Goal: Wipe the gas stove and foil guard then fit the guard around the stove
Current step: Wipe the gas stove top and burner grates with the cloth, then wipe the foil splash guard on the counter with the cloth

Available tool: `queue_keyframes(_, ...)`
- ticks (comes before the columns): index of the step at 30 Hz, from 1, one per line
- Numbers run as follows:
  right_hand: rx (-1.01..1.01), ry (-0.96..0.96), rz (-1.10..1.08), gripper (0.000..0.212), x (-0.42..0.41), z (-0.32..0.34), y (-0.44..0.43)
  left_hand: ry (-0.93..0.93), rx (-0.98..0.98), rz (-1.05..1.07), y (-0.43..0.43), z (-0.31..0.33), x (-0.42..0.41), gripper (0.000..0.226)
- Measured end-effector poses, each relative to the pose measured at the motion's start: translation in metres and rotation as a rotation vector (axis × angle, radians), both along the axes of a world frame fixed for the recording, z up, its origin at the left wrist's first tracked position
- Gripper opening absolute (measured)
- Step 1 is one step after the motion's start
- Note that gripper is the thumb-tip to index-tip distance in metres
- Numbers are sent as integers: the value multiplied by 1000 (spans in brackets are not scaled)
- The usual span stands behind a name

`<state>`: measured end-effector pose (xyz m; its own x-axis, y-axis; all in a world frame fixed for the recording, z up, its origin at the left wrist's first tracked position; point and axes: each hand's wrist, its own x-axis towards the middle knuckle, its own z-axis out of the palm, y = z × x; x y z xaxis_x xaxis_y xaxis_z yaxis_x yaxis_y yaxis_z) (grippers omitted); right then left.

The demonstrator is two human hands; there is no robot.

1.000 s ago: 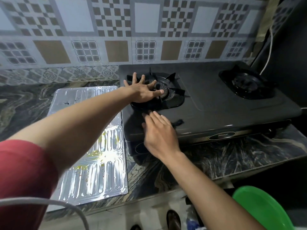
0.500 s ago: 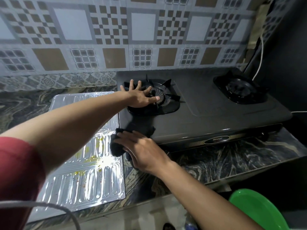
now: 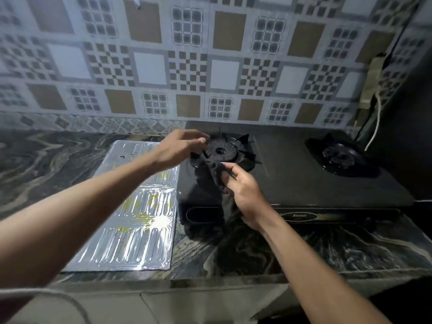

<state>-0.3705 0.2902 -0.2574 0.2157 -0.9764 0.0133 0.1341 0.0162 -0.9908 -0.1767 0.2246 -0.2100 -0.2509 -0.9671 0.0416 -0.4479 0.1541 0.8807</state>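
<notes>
Now, limp cloth [image 3: 214, 183] above glossy stove [image 3: 304, 181]

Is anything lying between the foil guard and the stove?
Nothing visible does. The foil guard lies flat on the counter, directly beside the left edge of the stove; only the left forearm crosses above it.

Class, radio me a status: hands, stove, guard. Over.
Left hand, right hand both hold dark cloth by left burner. Foil guard flat beside stove, stained, unfitted.
</notes>
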Motion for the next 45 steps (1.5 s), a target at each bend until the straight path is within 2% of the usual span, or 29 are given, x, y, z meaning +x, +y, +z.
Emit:
queue_keyframes(2, 69, -165, 26, 22, -4, 17, -5, 167, 234, -70, 22, 5, 1, 37)
queue_keyframes(3, 76, -213, 41, 22, -6, 24, -7, 214, 283, -74, 31, 8, 1, 45)
queue_keyframes(5, 68, -245, 61, 24, -7, 36, -8, 249, 263, -50, 50, 14, 0, 46)
queue_keyframes(8, 44, -198, 88, 28, -7, 43, -3, 238, 157, 95, 67, 25, -5, 30)
queue_keyframes(11, 68, -244, 234, 35, -8, 51, 3, 220, 91, 197, 79, 38, -8, 25)
queue_keyframes(13, -19, -172, 316, 47, -7, 55, 6, 189, 55, 220, 88, 48, -10, 16)
queue_keyframes(15, -184, 31, 232, 39, -4, 59, 8, 173, 20, 232, 96, 57, -11, 9)
queue_keyframes(17, -300, 145, 143, 30, -2, 61, 7, 158, -29, 247, 102, 65, -12, 7)
queue_keyframes(22, -337, 187, 225, 21, -1, 77, 3, 38, -152, 299, 114, 83, -4, 7)
queue_keyframes(25, -298, 136, 299, 21, 7, 85, -3, 24, -180, 320, 116, 86, 4, 8)
queue_keyframes(27, -253, 72, 346, 24, 16, 90, -8, 126, -126, 289, 116, 87, 9, 5)
queue_keyframes(31, -253, 74, 371, 26, 38, 96, -20, 338, -28, 287, 110, 81, 29, 12)
queue_keyframes(37, -294, 188, 422, 40, 80, 93, -41, 317, -7, 323, 90, 58, 82, 34)
queue_keyframes(41, -275, 220, 334, 43, 125, 73, -64, 280, -10, 351, 63, 38, 123, 19)
queue_keyframes(45, -58, 117, 308, 49, 175, 39, -88, 308, -52, 391, 26, 24, 166, 12)
